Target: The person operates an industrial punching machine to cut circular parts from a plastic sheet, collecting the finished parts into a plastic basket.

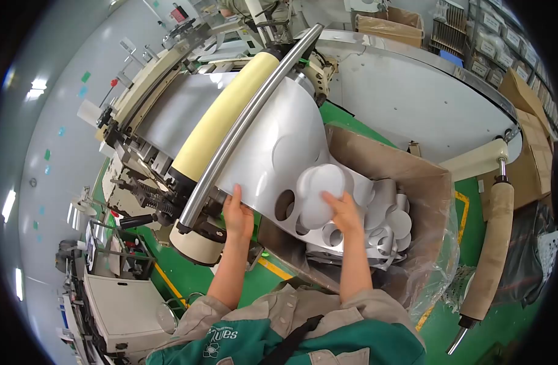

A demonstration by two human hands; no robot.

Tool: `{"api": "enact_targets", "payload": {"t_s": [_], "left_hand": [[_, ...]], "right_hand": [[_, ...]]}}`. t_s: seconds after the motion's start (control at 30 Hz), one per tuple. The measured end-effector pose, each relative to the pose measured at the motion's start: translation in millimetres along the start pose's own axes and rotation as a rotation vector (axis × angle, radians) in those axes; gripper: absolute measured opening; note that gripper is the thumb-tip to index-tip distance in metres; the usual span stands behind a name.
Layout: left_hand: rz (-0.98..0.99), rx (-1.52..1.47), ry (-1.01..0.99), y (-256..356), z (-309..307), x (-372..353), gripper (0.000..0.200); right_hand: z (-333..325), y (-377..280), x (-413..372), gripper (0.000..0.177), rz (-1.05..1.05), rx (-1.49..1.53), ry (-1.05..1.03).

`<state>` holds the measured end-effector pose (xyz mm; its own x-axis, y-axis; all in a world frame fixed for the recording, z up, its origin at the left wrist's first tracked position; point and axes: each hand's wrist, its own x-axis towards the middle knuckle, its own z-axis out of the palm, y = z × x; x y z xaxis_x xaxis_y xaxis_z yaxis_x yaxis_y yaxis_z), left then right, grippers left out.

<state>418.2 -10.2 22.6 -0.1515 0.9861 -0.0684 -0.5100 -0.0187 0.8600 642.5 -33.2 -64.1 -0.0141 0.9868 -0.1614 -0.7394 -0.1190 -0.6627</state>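
Presently right grip clasps the white disc at its fingertips, left grip pinching the punched sheet.

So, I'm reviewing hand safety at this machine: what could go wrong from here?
1. The left hand lies on the punched sheet just below the steel bar and cream roller; if those turn, fingers might get drawn in.
2. The right hand grips a disc by the cut holes; the thin edges could cut bare skin.
3. The sheet hangs loose into the cardboard box, so it may snag or tear.
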Motion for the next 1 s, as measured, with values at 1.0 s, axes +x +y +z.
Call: {"api": "enact_targets", "payload": {"t_s": [1.0], "left_hand": [[-0.057,-0.034,-0.030,-19.4,-8.4,-18.0,0.028]], "right_hand": [[90.6,-13.1,27.3,0.048,-0.053,-0.511,-0.206]]}}
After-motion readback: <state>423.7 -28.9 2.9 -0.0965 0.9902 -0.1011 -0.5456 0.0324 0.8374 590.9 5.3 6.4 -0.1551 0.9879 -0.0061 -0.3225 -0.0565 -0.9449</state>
